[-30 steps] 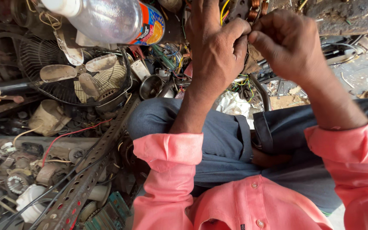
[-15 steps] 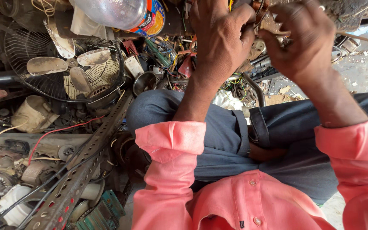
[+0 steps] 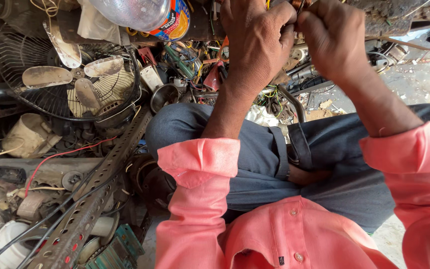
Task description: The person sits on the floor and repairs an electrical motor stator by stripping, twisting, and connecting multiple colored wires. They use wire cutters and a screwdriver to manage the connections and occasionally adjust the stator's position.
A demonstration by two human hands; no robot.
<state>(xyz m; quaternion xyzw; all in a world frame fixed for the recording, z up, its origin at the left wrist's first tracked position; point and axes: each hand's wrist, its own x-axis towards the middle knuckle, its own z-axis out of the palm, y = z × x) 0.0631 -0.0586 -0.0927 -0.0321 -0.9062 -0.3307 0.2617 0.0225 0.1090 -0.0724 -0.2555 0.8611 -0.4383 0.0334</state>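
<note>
My left hand (image 3: 257, 42) and my right hand (image 3: 332, 40) are raised together at the top of the view, knuckles toward me, fingers curled tight. Between their fingertips they pinch a small copper-coloured wire part (image 3: 298, 5), mostly hidden and cut off by the frame edge. Both pink sleeves are rolled to the forearm. Beneath the hands lie my crossed legs in grey-blue trousers (image 3: 255, 149), and past them a tangle of coloured wires and small parts (image 3: 200, 65).
A dusty fan with a wire guard (image 3: 70, 84) lies at the left. A clear plastic bottle (image 3: 140, 12) is at the top. A perforated metal angle bar (image 3: 95, 194) runs diagonally over motors, cables and scrap. Bare concrete ground (image 3: 414, 79) shows at the right.
Both hands stay pressed together on the small part and have shifted slightly up and right in the view. The fan and scrap pile have slid up and left as the view moved.
</note>
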